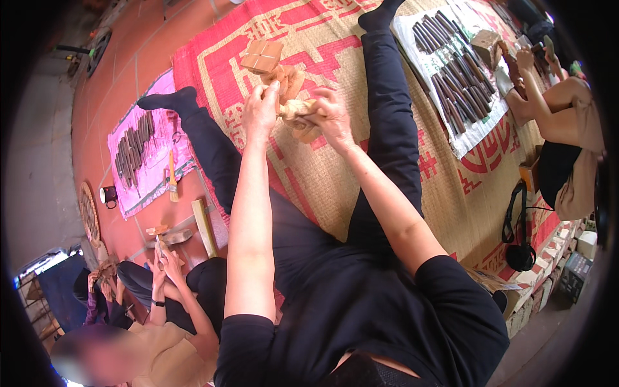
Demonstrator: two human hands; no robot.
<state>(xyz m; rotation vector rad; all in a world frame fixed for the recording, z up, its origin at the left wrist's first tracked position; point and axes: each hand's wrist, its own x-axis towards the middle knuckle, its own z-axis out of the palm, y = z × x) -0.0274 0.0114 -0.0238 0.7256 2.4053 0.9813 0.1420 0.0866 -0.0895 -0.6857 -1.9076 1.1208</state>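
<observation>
1. A red and tan woven mat (335, 168) covers a terracotta tiled floor (129, 71); the person sits on it with legs in dark trousers spread toward 12 o'clock.
2. The left hand (259, 111) is closed around the upper left side of a pale carved wooden piece (298, 117), fingers curled tight against it.
3. The right hand (333, 116) grips the same piece from its 3 o'clock side, fingers wrapped over the wood; both hands touch it and sit close together.
4. The wooden piece is held up above the mat between the legs, just below picture centre-top.
5. At 12 o'clock from the hands, a square block of light brown wood (262, 56) lies on the mat, with more pale carved wood just beside it.
6. At 2 o'clock, a white cloth (474, 132) holds rows of dark carving tools (451, 77); another person's hand (525, 61) works near a wooden block there.
7. At 9 o'clock, a pink cloth (145, 187) carries a second row of dark tools, well apart from the hands.
8. At 7 o'clock, another seated person holds a small wooden object in both hands.
</observation>
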